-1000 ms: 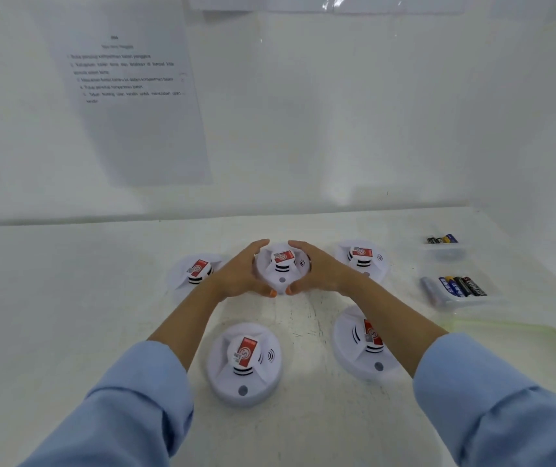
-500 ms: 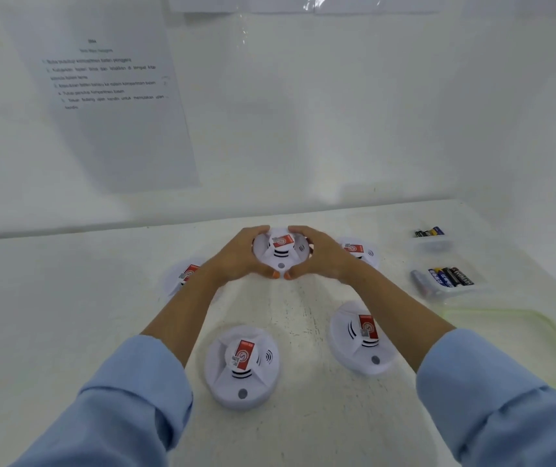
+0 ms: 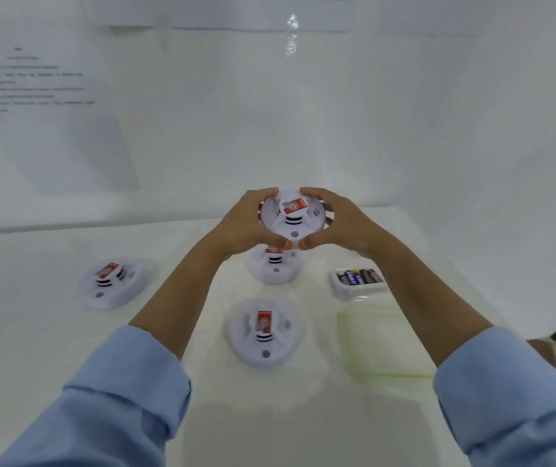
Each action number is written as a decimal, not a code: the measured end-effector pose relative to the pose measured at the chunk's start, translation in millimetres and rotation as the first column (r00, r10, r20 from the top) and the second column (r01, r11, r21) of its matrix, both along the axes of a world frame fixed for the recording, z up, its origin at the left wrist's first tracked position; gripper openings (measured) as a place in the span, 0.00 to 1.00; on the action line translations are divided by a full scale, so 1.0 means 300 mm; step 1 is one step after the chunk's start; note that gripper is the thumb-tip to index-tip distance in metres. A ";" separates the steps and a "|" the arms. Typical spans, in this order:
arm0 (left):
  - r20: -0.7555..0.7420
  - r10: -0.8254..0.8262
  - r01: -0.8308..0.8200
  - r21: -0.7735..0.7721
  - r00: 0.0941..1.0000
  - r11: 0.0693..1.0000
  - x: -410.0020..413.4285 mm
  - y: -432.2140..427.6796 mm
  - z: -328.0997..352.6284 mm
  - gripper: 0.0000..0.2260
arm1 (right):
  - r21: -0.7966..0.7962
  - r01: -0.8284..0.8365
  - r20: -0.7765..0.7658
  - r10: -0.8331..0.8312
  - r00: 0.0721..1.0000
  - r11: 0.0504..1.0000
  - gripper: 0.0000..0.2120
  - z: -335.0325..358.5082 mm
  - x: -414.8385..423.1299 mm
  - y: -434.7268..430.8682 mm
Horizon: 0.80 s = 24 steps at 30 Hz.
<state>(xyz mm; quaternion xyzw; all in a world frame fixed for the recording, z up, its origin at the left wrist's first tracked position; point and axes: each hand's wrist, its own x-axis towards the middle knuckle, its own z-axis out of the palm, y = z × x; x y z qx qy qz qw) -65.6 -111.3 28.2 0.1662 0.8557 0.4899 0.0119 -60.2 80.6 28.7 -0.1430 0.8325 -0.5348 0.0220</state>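
Smoke detector (image 3: 291, 219) held over the desk (image 3: 51, 348); left hand (image 3: 241, 227), right hand (image 3: 342, 227) fingers wrap its rim; I'd twist evenly.

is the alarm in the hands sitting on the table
No, the left hand and right hand hold the alarm up above the table.

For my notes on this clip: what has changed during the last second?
The left hand and the right hand, already gripping the smoke detector, have lifted it off the table. The other detectors and the batteries stayed where they lay.
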 end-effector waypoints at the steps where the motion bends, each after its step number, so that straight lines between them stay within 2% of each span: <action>1: 0.000 -0.002 0.002 0.000 1.000 1.000 0.006 0.047 -0.008 0.41 | -0.004 -0.004 0.006 0.004 1.000 1.000 0.41 -0.004 0.010 0.049; 8: 0.025 0.010 -0.010 -0.011 1.000 1.000 0.049 0.302 -0.062 0.45 | 0.004 -0.051 0.035 0.050 0.998 0.999 0.42 -0.052 0.043 0.304; 11: 0.076 -0.001 0.005 -0.052 0.997 0.999 0.052 0.355 -0.081 0.51 | -0.003 -0.071 0.044 0.071 0.996 0.997 0.43 -0.079 0.039 0.360; 16: 0.101 -0.022 0.036 -0.139 0.995 0.990 0.038 0.417 -0.095 0.53 | 0.000 -0.071 0.037 0.071 0.997 0.997 0.45 -0.118 0.021 0.416; 21: 0.132 -0.047 0.078 -0.243 0.990 0.967 0.015 0.459 -0.085 0.52 | -0.003 -0.105 -0.035 0.105 0.994 0.994 0.47 -0.103 0.011 0.433; 24: 0.145 -0.039 0.074 -0.243 0.989 0.967 0.010 0.467 -0.080 0.51 | 0.009 -0.174 -0.060 0.174 0.983 0.985 0.47 -0.067 0.002 0.439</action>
